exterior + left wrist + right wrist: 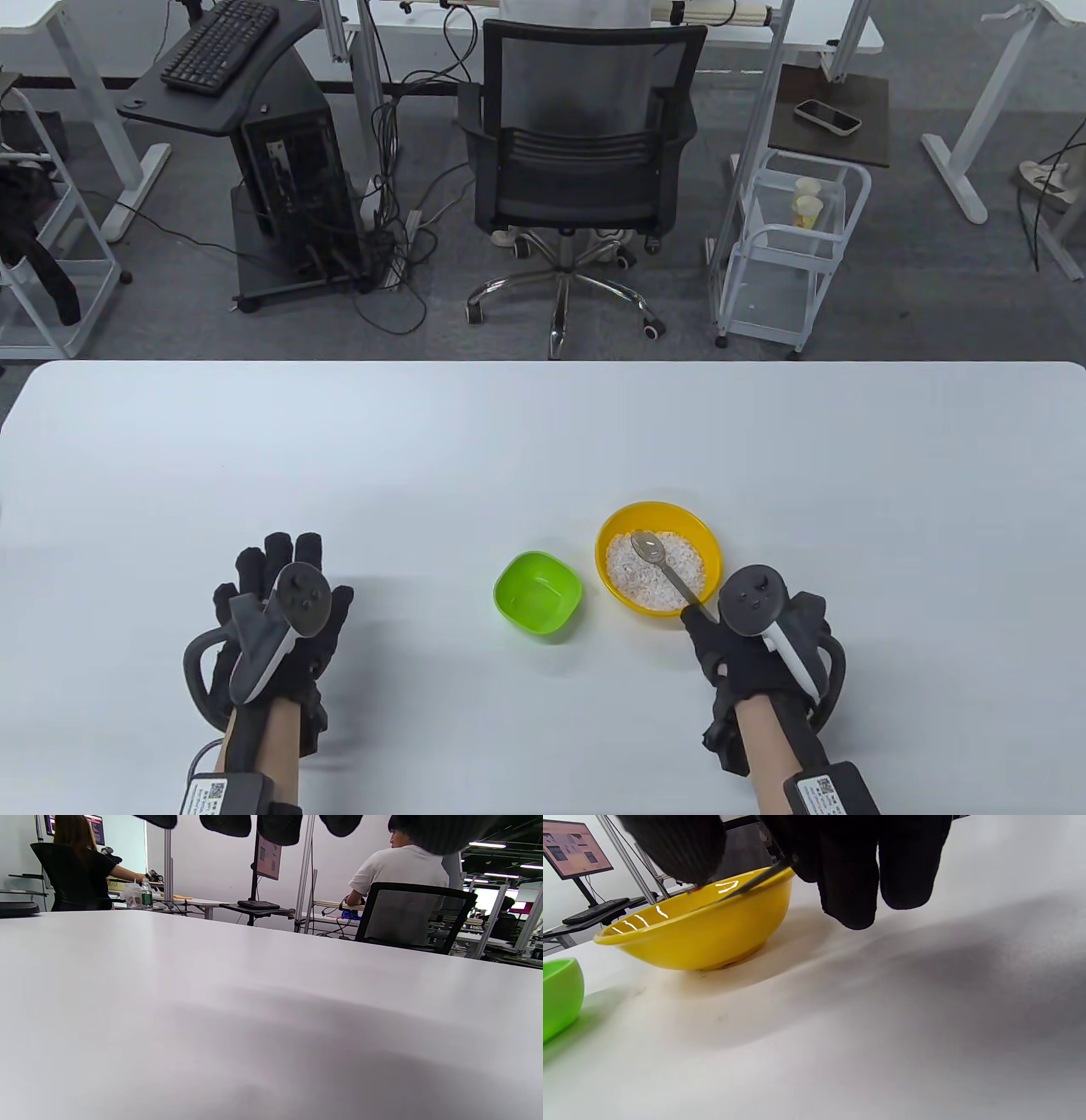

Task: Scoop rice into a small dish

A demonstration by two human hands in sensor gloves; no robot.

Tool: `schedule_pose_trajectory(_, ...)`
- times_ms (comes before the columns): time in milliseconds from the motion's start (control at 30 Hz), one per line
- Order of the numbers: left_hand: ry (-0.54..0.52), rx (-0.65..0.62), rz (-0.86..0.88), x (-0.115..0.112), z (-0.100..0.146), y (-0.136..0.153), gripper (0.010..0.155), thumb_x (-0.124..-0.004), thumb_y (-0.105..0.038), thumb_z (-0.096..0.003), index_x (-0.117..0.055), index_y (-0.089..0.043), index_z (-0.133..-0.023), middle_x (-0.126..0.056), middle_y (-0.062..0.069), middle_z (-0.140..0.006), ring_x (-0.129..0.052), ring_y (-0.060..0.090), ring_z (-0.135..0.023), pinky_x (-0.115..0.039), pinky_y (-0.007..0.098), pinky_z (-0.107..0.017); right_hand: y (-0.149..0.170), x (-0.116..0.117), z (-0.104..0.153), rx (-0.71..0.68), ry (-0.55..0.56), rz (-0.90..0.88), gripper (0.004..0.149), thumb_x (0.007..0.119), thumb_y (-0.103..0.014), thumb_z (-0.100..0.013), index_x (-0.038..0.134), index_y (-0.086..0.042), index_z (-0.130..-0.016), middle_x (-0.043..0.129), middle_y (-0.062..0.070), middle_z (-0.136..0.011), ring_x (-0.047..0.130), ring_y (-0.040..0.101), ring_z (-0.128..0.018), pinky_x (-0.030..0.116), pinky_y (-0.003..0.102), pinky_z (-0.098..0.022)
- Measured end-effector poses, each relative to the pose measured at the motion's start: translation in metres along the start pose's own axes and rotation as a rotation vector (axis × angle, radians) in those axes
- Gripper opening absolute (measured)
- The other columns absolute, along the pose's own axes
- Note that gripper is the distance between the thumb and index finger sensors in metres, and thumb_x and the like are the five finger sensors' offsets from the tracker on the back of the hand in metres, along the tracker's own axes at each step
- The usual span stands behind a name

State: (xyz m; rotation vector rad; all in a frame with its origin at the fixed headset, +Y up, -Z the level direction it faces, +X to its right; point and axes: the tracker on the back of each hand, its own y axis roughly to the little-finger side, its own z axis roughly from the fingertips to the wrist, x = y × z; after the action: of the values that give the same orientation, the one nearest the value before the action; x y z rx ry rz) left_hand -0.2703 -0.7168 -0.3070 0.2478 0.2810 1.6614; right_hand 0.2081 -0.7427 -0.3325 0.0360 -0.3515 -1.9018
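A yellow bowl [611, 526] holds white rice [670, 573]; its outer wall [712, 929] fills the upper left of the right wrist view. A metal spoon [660, 560] lies with its bowl on the rice, and its handle [755, 880] slants up over the rim. My right hand [721, 645] pinches the handle's end just outside the rim. To the left of the yellow bowl stands a small green dish [538, 592], empty, with its side [560, 997] showing at the left edge of the right wrist view. My left hand [280, 594] rests flat on the table far to the left, fingers straight.
The white table [509, 441] stretches wide behind the bowls. Beyond its far edge stand an office chair [585, 161] and a white trolley [789, 255]. People sit at desks in the background of the left wrist view.
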Motion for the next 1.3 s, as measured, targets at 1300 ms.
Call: schedule_pose_trajectory(1300, 0.018, -0.074, -0.049, -0.009, 0.006, -0.021, 0.074, -0.064, -0.065, -0.0449, -0.032, -0.048, -0.109, -0.034, -0.007, -0.127, -0.031, 0.029, -0.118, -0.037, 0.058, -0.085, 0.002, -0.010, 0.007, 0.004, 0.199, -0.209, 0.043, 0.071, -0.016, -0.055, 0.078, 0.001, -0.094, 0.097, 0.019, -0.065, 0.090, 0.049, -0.059, 0.057, 0.073, -0.059)
